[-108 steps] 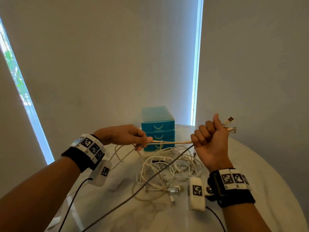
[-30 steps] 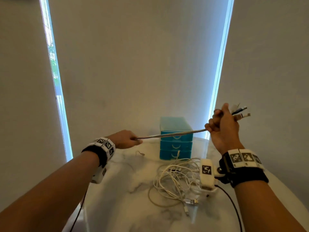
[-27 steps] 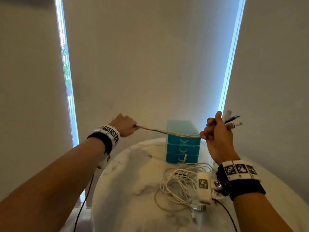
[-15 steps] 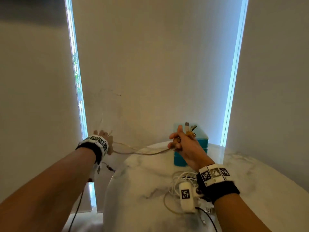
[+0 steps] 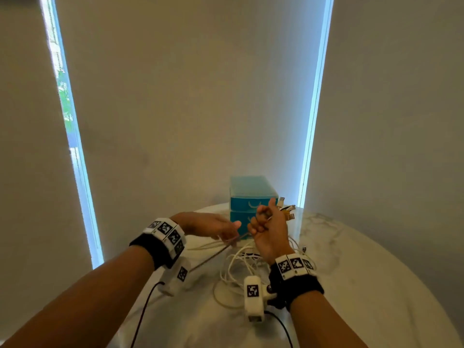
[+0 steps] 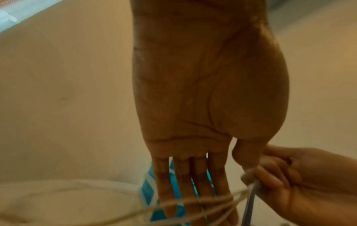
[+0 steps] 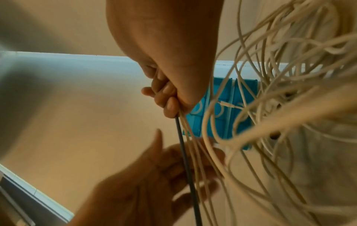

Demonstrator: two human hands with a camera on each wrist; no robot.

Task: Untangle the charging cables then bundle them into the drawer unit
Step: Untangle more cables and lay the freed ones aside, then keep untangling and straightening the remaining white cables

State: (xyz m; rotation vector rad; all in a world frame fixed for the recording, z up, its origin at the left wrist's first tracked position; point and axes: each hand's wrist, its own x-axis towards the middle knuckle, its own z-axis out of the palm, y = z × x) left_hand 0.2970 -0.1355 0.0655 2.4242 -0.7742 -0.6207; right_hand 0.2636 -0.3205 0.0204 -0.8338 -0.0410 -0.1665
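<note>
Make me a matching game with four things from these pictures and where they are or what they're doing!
Things:
1. drawer unit
2. right hand
3. left hand
4. white cables

States:
A. heaped on the table
B. fingers straight, touching strands
C. teal, at the table's far edge
D. gripping a bunch of cables

Pairs: 1-C, 2-D, 3-B, 4-A
</note>
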